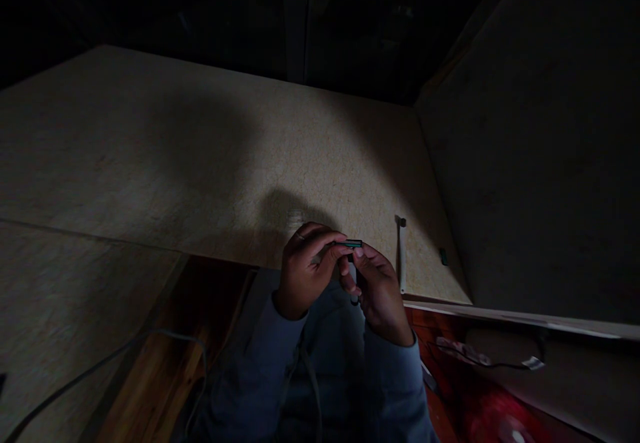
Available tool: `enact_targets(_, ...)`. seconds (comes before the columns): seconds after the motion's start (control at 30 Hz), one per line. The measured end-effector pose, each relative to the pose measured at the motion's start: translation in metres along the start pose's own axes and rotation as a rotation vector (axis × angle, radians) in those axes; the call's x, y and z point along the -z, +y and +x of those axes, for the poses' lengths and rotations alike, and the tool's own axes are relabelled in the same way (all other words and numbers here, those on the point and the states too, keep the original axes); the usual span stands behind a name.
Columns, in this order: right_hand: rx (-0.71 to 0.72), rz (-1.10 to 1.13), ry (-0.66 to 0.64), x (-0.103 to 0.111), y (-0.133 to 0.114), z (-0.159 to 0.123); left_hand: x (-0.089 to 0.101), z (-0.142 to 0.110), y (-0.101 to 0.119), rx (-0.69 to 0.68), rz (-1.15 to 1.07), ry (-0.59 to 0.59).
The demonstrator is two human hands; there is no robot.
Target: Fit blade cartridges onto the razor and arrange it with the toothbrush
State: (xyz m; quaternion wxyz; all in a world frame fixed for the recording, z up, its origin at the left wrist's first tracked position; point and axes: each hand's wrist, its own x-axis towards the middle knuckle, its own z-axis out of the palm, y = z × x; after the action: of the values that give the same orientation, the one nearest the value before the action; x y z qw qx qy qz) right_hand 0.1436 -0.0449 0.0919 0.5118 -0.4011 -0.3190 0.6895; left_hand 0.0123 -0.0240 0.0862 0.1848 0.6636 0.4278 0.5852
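Note:
Above the table's front edge, my left hand (306,266) and my right hand (380,290) meet, both closed on a small, flat, dark piece with a green stripe (354,244). Fingertips of the left pinch its left end, while the right thumb and finger hold its right end. A pale, narrow piece with a dark looped end (354,283) hangs under the right fingers; whether it joins the flat piece I cannot tell. Just behind my left hand lies a small, clear, ridged thing (295,218), partly in shadow.
To the right on the stone-patterned table (320,150) lies a slim white stick with a dark end (403,256). Farther right is a small dark-green piece (443,256) near a tall panel (540,163). A grey cable (165,331) crosses the lower left, above a wooden surface (145,390).

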Motion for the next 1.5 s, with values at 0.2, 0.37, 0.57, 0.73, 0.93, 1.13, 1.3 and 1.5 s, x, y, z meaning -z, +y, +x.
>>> enact_targets(0.2,0.009,0.024,0.009,0.003,0.002,0.0,-0.002,-0.001,0.0,0.005,-0.009,-0.008)
enact_targets(0.37,0.008,0.025,0.032,0.003,0.001,-0.002,-0.003,-0.001,0.0,-0.012,-0.035,0.017)
enact_targets(0.57,0.009,0.02,0.033,0.003,0.001,-0.003,-0.002,0.0,0.002,-0.016,-0.036,0.019)
enact_targets(0.73,0.021,-0.006,0.031,0.004,0.001,-0.008,0.002,0.0,0.002,0.008,-0.047,-0.041)
enact_targets(0.93,-0.012,-0.076,-0.06,0.012,-0.005,-0.019,0.006,0.001,0.005,0.022,-0.08,-0.031)
enact_targets(1.13,-0.023,-0.102,-0.024,0.013,-0.006,-0.027,0.009,0.003,0.009,0.041,-0.071,-0.03)
enact_targets(1.3,-0.021,-0.089,-0.049,0.01,-0.007,-0.029,0.011,0.003,0.011,0.044,-0.063,-0.036)
enact_targets(1.5,-0.011,-0.103,-0.054,0.008,-0.008,-0.033,0.018,0.001,0.018,0.054,-0.05,-0.036)
